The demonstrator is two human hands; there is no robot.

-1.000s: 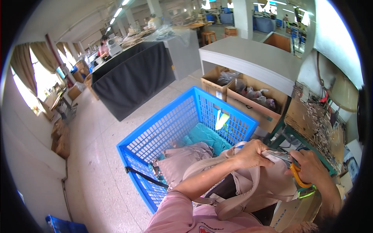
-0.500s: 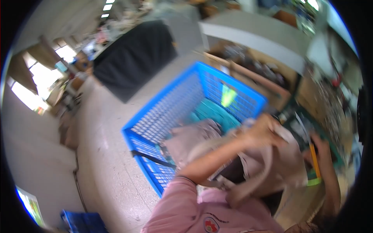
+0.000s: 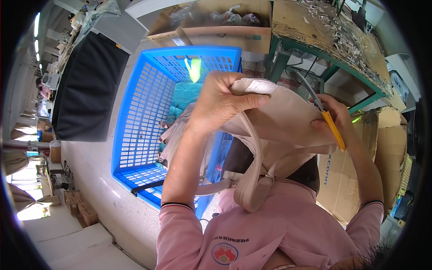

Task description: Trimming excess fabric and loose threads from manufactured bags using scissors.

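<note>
My left hand (image 3: 222,101) pinches the white-edged rim of a beige fabric bag (image 3: 281,108) between thumb and fingers. Straps and a small buckle hang from this bag in front of my pink shirt. Closed around scissors (image 3: 332,126), my right hand (image 3: 335,112) is at the bag's right side, with its thumb against the cloth. The scissors have an orange handle and metal blades that point up and away to the left; part of them is hidden by the fingers. Just left of the bag is a blue plastic basket (image 3: 118,130) with beige and teal fabric pieces (image 3: 184,96) inside.
A bright yellow-green strip (image 3: 194,69) hangs inside the basket's far wall. Cardboard boxes with plastic bags (image 3: 225,33) stand beyond it. At the far right is a worn, green-framed table (image 3: 310,27) with scraps on it. Flattened cardboard (image 3: 346,180) lies right; a black panel (image 3: 87,90) stands left.
The view has swung right, and the basket appears farther left. My left hand has raised the bag's edge and spread it out; the right hand with the scissors is now against the bag.
</note>
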